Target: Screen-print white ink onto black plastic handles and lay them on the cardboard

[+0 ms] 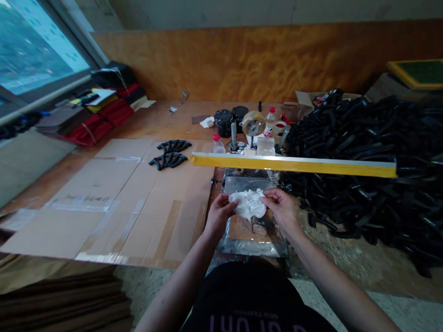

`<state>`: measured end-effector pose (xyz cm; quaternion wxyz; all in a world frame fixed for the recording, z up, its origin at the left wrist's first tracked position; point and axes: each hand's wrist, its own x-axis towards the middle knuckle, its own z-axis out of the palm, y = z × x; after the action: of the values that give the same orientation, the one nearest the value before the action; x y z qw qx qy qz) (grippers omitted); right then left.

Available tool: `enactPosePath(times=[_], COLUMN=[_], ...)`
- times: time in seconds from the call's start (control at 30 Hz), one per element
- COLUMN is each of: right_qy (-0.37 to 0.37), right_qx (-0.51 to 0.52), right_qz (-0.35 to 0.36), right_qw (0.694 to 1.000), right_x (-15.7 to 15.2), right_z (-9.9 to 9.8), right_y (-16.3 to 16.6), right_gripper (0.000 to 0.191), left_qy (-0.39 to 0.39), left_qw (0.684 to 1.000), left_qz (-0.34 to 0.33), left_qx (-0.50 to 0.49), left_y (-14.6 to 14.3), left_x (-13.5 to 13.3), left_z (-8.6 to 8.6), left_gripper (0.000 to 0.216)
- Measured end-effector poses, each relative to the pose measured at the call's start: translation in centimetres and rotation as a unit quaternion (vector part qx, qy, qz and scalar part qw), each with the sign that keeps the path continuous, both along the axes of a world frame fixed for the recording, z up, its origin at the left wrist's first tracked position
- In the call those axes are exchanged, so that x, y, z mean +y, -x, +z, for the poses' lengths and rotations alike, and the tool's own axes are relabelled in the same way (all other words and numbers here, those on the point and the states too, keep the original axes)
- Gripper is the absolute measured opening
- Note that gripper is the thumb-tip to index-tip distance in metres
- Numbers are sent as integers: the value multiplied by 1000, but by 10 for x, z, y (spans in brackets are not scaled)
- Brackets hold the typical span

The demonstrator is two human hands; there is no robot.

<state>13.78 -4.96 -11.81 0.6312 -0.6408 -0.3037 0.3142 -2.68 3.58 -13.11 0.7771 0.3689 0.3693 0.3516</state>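
Between my two hands is a crumpled white cloth or tissue (pixel 248 204); which of the two it is I cannot tell. My left hand (pixel 221 211) pinches its left edge, and my right hand (pixel 279 207) grips the right edge. Below the white wad lies a worn metal plate (pixel 239 185) with a brown board (pixel 238 230) and a small block (pixel 259 228) on it. A long yellow-and-silver bar (pixel 295 165) runs across the view, just beyond my hands.
Flattened cardboard (pixel 107 180) covers the left side, bearing several curved black parts (pixel 168 160). A large heap of black parts (pixel 352 201) fills the right. Black tubs (pixel 222 122), a red-capped bottle (pixel 270 120) and a tape roll (pixel 253 123) stand behind the bar.
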Motion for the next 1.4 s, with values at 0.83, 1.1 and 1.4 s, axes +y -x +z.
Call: enactPosePath(times=[0.83, 1.1, 1.4], right_qy=[-65, -90, 77], right_qx=[-748, -590, -66], right_qz=[330, 390, 221], right_qw=[572, 701, 970], right_x=[-12, -19, -10], right_z=[24, 20, -20], right_y=[4, -2, 0], right_gripper=[20, 22, 45], left_qy=[78, 82, 47], left_qw=[993, 992, 996], left_qz=[-89, -93, -75], left_qx=[-2, 18, -18], left_y=[-2, 0, 1], left_x=[0, -5, -5], left_z=[7, -3, -6], left_gripper=[39, 33, 30])
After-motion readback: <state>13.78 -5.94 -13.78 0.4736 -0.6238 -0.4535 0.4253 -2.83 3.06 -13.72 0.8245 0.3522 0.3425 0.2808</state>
